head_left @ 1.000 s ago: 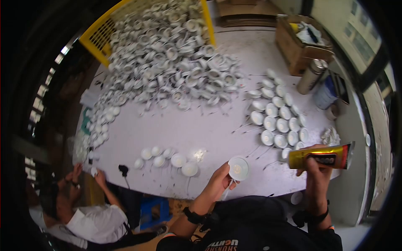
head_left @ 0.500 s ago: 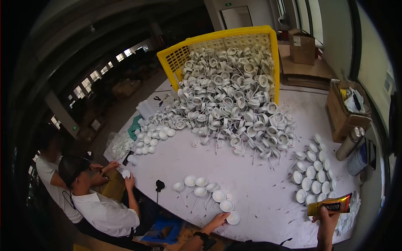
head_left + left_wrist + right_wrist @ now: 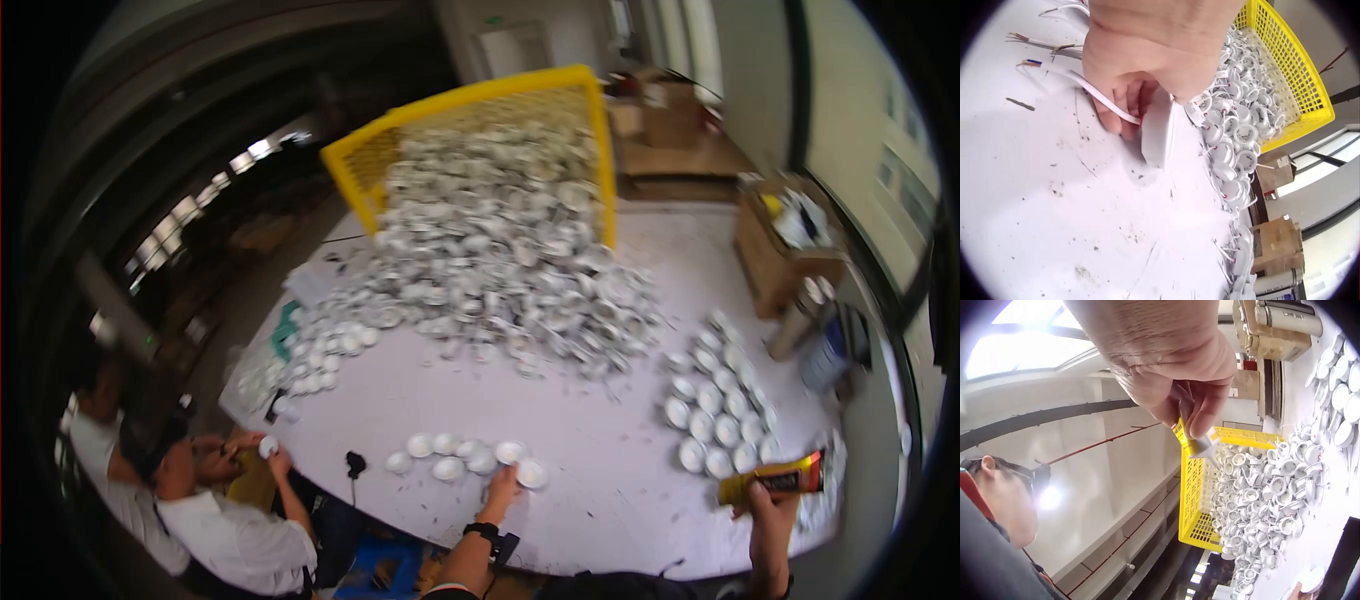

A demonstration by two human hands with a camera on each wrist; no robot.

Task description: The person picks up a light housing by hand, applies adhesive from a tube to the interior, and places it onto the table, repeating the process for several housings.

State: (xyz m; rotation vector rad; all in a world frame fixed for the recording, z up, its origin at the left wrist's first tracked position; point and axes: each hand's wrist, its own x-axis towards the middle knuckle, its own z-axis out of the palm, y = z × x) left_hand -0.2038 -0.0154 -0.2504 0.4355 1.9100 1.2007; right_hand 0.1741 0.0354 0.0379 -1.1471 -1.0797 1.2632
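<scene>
At the right end of a short row of white round lamps (image 3: 449,468), my left hand (image 3: 502,490) pinches one white lamp (image 3: 532,474) by its rim. Seen from the left wrist, that lamp (image 3: 1159,134) stands tilted on edge close over the table, its white cable (image 3: 1100,97) trailing back to bare wire ends. My right hand (image 3: 772,515) grips a yellow and black tube (image 3: 770,483) above the table's right side. In the right wrist view, the tube's narrow nozzle (image 3: 1210,455) points away from the fingers.
A yellow crate (image 3: 604,150) spills a large heap of lamps (image 3: 500,260) across the back. More lamps (image 3: 725,425) stand in rows at right, near a metal flask (image 3: 800,318), a blue container (image 3: 828,355) and a carton (image 3: 785,250). Two people (image 3: 235,530) work at left.
The head view has swung up. My left hand has carried the lamp from in front of my body to the row's right end. My right hand still holds the tube.
</scene>
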